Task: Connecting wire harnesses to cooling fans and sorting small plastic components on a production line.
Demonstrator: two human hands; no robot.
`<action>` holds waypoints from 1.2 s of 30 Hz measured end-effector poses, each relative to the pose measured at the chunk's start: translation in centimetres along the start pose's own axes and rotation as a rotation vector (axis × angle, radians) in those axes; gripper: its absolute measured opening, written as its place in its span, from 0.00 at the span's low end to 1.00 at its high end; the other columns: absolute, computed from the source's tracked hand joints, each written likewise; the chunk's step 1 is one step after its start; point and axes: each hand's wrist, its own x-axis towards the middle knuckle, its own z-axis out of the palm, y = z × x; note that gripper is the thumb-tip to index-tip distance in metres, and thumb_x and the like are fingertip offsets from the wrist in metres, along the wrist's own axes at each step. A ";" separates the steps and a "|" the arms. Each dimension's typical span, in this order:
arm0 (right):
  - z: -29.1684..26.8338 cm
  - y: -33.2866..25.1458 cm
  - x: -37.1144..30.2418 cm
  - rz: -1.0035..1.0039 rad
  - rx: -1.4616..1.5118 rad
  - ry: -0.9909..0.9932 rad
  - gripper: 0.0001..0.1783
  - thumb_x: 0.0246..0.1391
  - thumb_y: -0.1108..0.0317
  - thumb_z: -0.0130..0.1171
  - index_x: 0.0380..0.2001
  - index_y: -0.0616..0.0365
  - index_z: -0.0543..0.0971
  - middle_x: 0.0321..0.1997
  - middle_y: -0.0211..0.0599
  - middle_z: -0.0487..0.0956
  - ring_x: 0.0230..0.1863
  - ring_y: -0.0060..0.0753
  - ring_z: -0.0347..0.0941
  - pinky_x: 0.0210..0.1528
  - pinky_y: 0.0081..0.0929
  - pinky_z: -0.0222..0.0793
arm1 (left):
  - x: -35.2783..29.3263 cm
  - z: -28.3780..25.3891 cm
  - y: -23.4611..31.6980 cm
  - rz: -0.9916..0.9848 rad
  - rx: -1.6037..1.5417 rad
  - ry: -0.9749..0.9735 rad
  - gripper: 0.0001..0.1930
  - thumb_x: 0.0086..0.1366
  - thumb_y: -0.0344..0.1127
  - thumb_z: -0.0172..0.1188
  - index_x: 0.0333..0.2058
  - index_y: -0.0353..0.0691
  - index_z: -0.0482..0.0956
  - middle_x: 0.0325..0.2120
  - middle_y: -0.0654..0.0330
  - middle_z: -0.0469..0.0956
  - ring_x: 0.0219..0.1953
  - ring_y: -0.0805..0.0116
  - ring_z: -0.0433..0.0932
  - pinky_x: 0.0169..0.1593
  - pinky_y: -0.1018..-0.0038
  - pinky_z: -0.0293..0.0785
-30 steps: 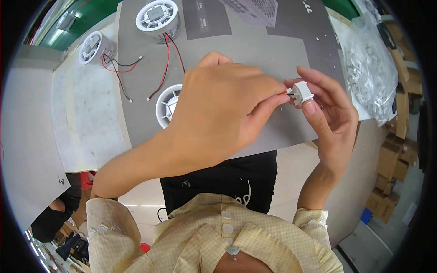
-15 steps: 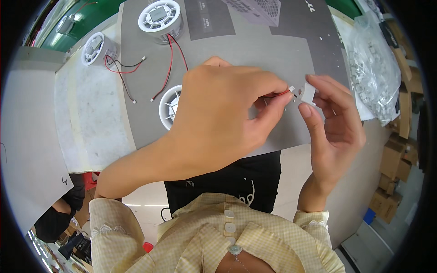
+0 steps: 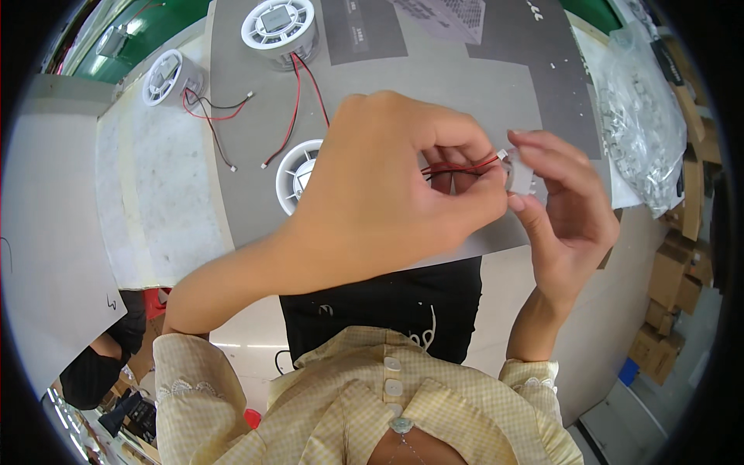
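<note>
In my left hand [image 3: 387, 182] are red and black wires [image 3: 457, 167], with a small white plug [image 3: 502, 155] at their end by the fingertips. My right hand [image 3: 570, 201] pinches a small white block-like part [image 3: 520, 177] between thumb and fingers. The plug lies against the left side of this part; whether it sits inside cannot be made out. Under my left wrist, a round white spoked unit [image 3: 294, 178] is partly covered. Two more such units, a larger one [image 3: 279, 35] at the back and another one [image 3: 172, 79] at the left, trail red and black leads with white plugs.
A grey mat [image 3: 256, 201] covers the table, with small white bits on its right part. Beyond my right hand lies a clear plastic bag [image 3: 643, 124] of white parts. Cardboard boxes [image 3: 659, 349] stand low at the right. Another person's dark-clothed leg [image 3: 97, 372] shows at lower left.
My left hand's fingers have moved right, bringing the plug up to the white part. More of the wires shows between the fingers. The right hand keeps its pinch, and the part has turned slightly.
</note>
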 end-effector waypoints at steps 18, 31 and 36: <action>1.4 1.0 0.1 0.686 0.429 0.004 0.17 0.52 0.77 0.64 0.47 0.67 0.78 0.45 0.39 0.80 0.44 0.25 0.76 0.48 0.20 0.70 | 0.5 -2.1 -1.3 0.385 0.565 0.077 0.06 0.58 0.25 0.64 0.35 0.37 0.84 0.26 0.62 0.82 0.27 0.73 0.78 0.33 0.79 0.71; 1.2 0.6 -0.2 0.697 0.481 -0.009 0.18 0.55 0.76 0.61 0.48 0.69 0.75 0.45 0.42 0.78 0.47 0.28 0.76 0.53 0.29 0.71 | -0.5 -2.6 0.1 0.390 0.540 -0.070 0.07 0.49 0.24 0.68 0.28 0.39 0.81 0.23 0.64 0.77 0.27 0.65 0.73 0.35 0.75 0.68; 1.1 0.6 -0.3 0.493 0.518 -0.048 0.20 0.52 0.74 0.63 0.48 0.70 0.74 0.47 0.47 0.77 0.49 0.33 0.75 0.54 0.31 0.70 | -1.0 -2.3 -0.1 0.303 0.479 -0.072 0.06 0.47 0.27 0.68 0.25 0.39 0.80 0.24 0.62 0.71 0.29 0.65 0.67 0.34 0.72 0.62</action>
